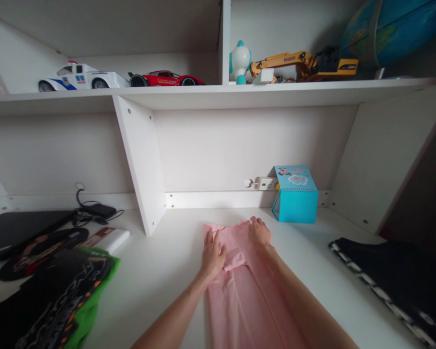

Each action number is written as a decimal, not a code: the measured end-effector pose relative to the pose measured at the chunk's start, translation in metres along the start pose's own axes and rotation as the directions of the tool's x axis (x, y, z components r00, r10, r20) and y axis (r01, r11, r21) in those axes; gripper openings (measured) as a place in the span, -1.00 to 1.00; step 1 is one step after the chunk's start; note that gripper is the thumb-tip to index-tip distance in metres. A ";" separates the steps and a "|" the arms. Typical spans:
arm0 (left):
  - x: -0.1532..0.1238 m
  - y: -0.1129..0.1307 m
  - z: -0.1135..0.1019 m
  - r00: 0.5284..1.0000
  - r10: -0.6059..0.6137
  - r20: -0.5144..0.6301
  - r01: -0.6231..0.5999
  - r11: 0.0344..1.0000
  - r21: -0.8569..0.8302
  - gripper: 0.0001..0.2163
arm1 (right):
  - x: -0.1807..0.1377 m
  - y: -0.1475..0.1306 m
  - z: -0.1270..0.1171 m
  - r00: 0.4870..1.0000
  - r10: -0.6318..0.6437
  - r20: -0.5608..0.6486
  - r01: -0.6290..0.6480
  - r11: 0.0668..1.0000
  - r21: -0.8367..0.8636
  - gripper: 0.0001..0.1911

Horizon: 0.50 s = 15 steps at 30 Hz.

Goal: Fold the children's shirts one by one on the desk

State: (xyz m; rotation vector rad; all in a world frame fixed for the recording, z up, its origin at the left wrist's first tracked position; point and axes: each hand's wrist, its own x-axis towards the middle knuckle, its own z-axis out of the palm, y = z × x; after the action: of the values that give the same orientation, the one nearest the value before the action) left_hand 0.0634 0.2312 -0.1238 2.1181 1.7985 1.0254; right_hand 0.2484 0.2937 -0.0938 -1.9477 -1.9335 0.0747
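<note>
A pink shirt (pixel 243 295) lies on the white desk in a long, narrow shape, folded lengthwise, its near end running out of view at the bottom. A short flap of it, which looks like a sleeve, is laid over near the far end. My left hand (pixel 213 254) rests on the far left part of the shirt with its fingers spread and the thumb on the flap. At the far right corner, my right hand (pixel 260 233) has its fingers curled over the cloth's edge. The right thumb is hidden.
Black and green clothing (pixel 72 295) lies left, near a black laptop (pixel 25 228) and cables. Dark folded clothing (pixel 392 276) lies right. A blue desk calendar (pixel 298 206) stands behind by a socket (pixel 267 183). Overhead, a shelf (pixel 189 92) bears toy vehicles and a globe.
</note>
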 end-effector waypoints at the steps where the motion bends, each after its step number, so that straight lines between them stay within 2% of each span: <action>1: -0.001 0.001 0.000 0.999 0.030 0.035 -0.031 0.999 0.029 -0.50 | -0.003 -0.002 0.001 0.997 -0.076 -0.001 0.076 0.997 0.002 -0.62; 3: -0.002 0.003 -0.001 0.991 0.096 0.093 -0.105 0.990 0.092 -0.51 | -0.010 -0.002 0.004 0.976 -0.216 0.041 0.216 0.976 0.008 -0.58; 5: -0.004 0.005 0.000 0.982 0.151 0.117 -0.168 0.974 0.150 -0.53 | -0.017 0.002 0.006 0.948 -0.299 0.107 0.300 0.954 0.014 -0.54; 9: -0.006 0.007 0.000 0.978 0.186 0.097 -0.201 0.962 0.186 -0.54 | -0.035 0.012 -0.001 0.924 -0.331 0.190 0.335 0.942 0.013 -0.50; 12: -0.006 0.007 0.001 0.977 0.189 0.097 -0.206 0.956 0.209 -0.54 | -0.073 0.021 -0.020 0.895 -0.383 0.229 0.387 0.922 0.029 -0.48; 15: -0.006 0.006 0.004 0.982 0.161 0.100 -0.181 0.953 0.243 -0.54 | -0.135 0.038 -0.042 0.855 -0.457 0.246 0.458 0.887 0.059 -0.42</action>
State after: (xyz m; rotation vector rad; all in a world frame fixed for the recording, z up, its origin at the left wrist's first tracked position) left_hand 0.0708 0.2256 -0.1256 2.4644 1.8163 0.7692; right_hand 0.2915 0.1543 -0.0984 -1.4796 -2.5179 0.1971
